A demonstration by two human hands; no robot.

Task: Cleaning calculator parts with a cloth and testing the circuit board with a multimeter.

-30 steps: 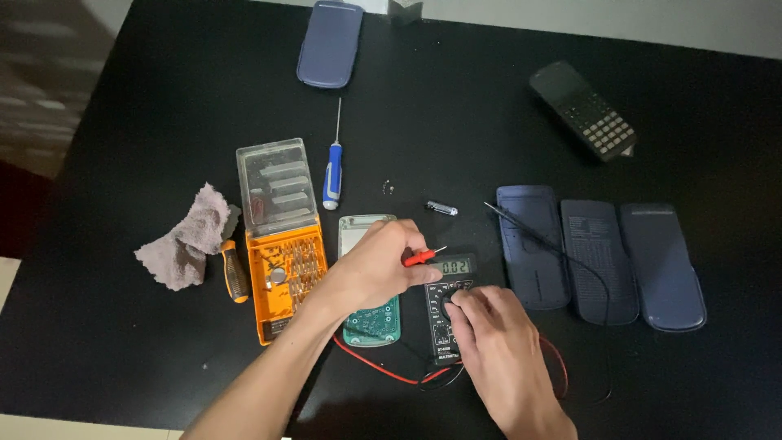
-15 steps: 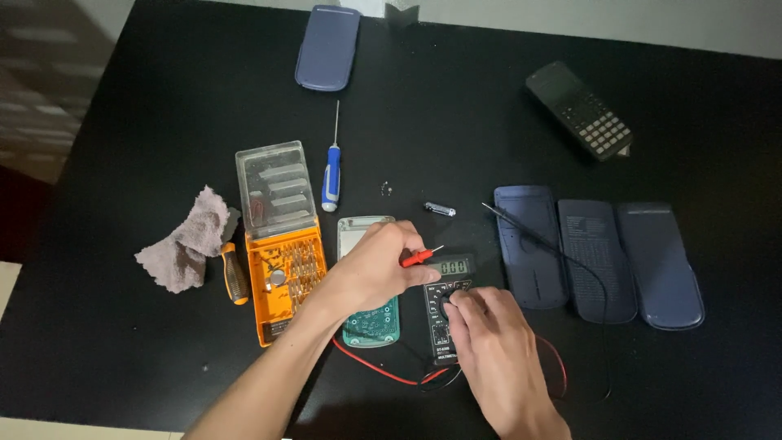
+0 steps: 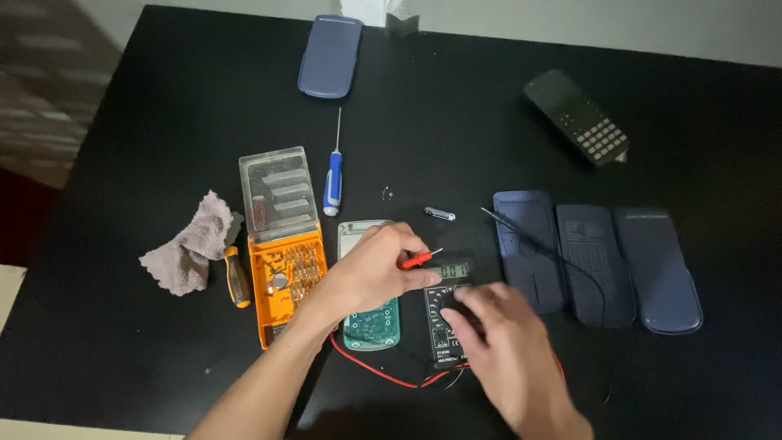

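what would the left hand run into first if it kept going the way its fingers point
Probably the multimeter: the left hand, pinching a red probe, points right toward the meter's display end. Height above the table is hard to judge.

Black counter (image 3: 147, 106), matte. Landmark: orange bit case (image 3: 287, 277) (clear lid hinged open behind it). Left of case: small orange-handled driver (image 3: 236, 279), grey cloth (image 3: 189, 254). Right of case, touching counter: green circuit board (image 3: 371, 319), black multimeter (image 3: 446, 314), red lead (image 3: 375, 368). Beyond case: blue screwdriver (image 3: 332, 175), blue cover (image 3: 330, 55). Right: small battery (image 3: 439, 213). Far right: three dark covers (image 3: 595, 261), black calculator (image 3: 577, 116).
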